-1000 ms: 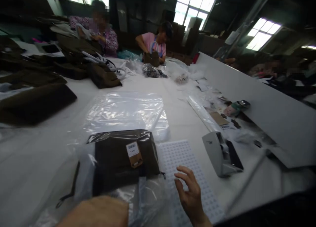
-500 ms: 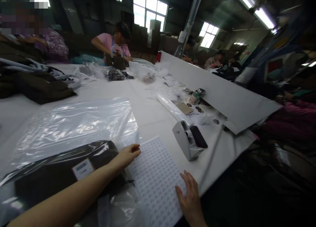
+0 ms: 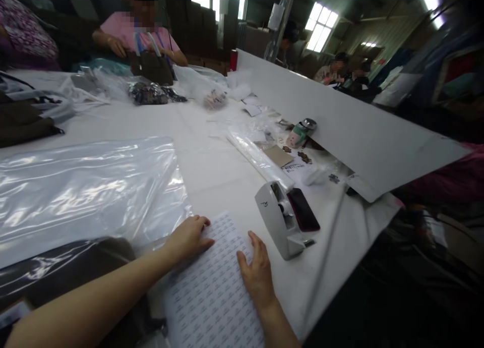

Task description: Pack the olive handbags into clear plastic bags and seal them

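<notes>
A white sheet of small printed labels (image 3: 212, 292) lies on the white table at the near edge. My left hand (image 3: 188, 235) rests on the sheet's far left corner, fingers flat and slightly curled. My right hand (image 3: 257, 270) lies flat on the sheet's right side, fingers stretched out. Neither hand holds anything. To the left of my left arm lies a dark folded bag in clear plastic (image 3: 64, 267). A white tape dispenser (image 3: 278, 219) stands just right of my right hand.
A stack of clear plastic bags (image 3: 86, 186) covers the table to the left. A dark phone (image 3: 303, 217) lies beside the dispenser. A white divider board (image 3: 340, 126) runs along the right. A person in pink (image 3: 139, 33) handles a dark bag at the far end.
The view has swung right and down. My left hand has stayed at the sheet's corner, and my right hand has slid left and forward onto the label sheet.
</notes>
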Motion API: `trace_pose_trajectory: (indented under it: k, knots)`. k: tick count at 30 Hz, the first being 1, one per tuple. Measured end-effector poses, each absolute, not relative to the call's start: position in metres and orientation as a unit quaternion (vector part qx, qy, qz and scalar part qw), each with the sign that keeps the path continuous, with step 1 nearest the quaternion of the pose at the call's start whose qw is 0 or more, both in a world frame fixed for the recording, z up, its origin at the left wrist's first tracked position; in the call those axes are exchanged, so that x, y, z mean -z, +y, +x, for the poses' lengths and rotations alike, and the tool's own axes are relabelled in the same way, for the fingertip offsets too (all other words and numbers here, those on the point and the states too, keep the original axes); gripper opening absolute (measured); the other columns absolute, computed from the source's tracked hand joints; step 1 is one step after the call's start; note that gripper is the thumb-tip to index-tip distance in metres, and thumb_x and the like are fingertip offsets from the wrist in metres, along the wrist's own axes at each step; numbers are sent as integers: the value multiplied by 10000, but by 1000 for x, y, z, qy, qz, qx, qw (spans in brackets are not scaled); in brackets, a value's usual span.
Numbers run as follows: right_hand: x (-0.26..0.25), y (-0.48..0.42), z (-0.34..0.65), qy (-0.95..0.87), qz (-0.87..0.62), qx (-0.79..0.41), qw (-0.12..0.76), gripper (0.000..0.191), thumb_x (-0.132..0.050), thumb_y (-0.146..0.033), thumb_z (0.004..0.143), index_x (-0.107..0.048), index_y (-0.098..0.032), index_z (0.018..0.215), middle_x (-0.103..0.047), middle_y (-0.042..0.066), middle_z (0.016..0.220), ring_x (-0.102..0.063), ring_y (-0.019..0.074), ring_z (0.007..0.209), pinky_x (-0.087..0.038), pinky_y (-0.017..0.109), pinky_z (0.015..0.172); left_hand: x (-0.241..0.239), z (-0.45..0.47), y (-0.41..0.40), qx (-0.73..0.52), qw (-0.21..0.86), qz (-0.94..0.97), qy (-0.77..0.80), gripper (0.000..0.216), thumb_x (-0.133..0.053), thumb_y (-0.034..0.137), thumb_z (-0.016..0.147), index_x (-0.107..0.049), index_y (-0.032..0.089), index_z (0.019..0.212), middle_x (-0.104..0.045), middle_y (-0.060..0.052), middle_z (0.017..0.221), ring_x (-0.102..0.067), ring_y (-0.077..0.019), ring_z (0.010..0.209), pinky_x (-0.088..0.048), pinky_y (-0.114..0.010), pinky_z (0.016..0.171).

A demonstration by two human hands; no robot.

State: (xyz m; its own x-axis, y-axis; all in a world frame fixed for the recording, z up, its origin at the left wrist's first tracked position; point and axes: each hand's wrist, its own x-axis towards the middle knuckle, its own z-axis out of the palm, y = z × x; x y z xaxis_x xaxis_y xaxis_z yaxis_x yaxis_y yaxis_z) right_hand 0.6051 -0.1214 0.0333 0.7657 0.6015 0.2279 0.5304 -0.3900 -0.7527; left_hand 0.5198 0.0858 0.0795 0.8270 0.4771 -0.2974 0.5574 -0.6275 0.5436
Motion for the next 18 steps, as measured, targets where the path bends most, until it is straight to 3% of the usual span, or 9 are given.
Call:
trace_pose_trajectory:
  k: [7,13,18]
  knots:
    - [-36,-124,609,-342,-833,-50,431,415,-423,-151,831,-428,-179,1245,-514,114,1210,-473,246,1133,-422,454,972,-74,525,92,51,293,901,315,482,-599,425,667,-592,131,1049,-561,-139,1070,-528,-297,1017,-422,-377,883]
    - [-36,-123,609,-357,-835,-38,417,387,-426,-129,829,-470,-176,1211,-521,107,1198,-458,233,1146,-395,446,1000,-88,527,96,101,343,868,344,492,-589,441,662,-574,165,1070,-634,-79,980,-609,-240,857,-461,-323,761]
    - [-44,-122,610,-424,-844,-25,328,339,-465,-158,853,-552,-206,1177,-434,123,1303,-405,264,1192,-390,456,996,-92,529,94,114,338,879,316,301,-562,397,690,-636,208,912,-674,-34,851,-626,-215,794,-458,-285,683]
